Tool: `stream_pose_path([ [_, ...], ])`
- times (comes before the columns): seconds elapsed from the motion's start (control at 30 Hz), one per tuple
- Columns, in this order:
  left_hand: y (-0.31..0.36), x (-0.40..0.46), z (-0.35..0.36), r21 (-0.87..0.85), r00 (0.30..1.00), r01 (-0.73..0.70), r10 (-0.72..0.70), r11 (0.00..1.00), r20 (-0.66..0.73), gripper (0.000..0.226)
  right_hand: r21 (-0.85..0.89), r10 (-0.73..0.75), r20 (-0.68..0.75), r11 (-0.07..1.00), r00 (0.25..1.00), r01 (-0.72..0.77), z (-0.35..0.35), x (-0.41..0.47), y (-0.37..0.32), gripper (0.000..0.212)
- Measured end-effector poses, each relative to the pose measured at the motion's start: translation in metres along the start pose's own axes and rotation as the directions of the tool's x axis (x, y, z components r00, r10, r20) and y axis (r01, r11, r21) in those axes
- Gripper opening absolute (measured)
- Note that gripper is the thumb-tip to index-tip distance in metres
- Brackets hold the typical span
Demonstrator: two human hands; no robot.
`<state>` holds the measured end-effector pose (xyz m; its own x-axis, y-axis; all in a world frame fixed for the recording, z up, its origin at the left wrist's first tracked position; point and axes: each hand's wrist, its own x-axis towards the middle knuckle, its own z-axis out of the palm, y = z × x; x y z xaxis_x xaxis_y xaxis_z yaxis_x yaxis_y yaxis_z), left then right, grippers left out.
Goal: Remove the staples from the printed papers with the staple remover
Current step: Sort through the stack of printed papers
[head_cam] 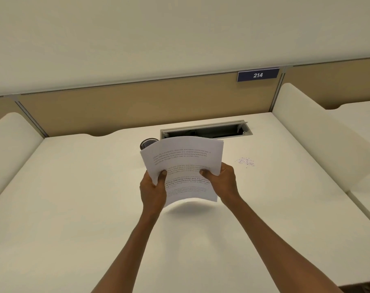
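Note:
A stack of white printed papers with black text is lifted off the white desk in the middle of the view, curved and tilted toward me. My left hand grips its left edge with the thumb on top. My right hand grips the right edge the same way. A small scatter of pulled staples lies on the desk to the right of the papers. No staple remover is visible.
A black mesh pen cup stands behind the papers, partly hidden by them. An open cable hatch is set in the desk's back. White side dividers flank the desk. A blue "214" sign hangs on the tan back panel.

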<state>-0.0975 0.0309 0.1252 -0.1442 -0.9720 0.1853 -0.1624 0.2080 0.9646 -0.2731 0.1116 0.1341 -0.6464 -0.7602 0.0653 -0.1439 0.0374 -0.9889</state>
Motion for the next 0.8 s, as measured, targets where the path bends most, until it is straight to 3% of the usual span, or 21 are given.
stream_pose_path([
  [0.13, -0.005, 0.003, -0.003, -0.006, 1.000, 0.023, -0.023, 1.000, 0.015, 0.032, 0.007, 0.016, 0.034, 1.000, 0.999, -0.017, -0.004, 0.002, -0.004, 0.026],
  [0.4, -0.029, -0.016, -0.003, 0.005, 0.991, 0.128, -0.128, 0.992, 0.039, 0.014, 0.025, 0.132, 0.031, 0.991, 0.991, -0.133, -0.002, -0.006, 0.023, 0.018],
  [0.8, -0.042, -0.027, -0.001, 0.051, 0.986, 0.161, -0.163, 0.986, 0.027, 0.020, -0.016, 0.168, 0.050, 0.986, 0.984, -0.168, 0.001, -0.009, 0.043, 0.020],
])
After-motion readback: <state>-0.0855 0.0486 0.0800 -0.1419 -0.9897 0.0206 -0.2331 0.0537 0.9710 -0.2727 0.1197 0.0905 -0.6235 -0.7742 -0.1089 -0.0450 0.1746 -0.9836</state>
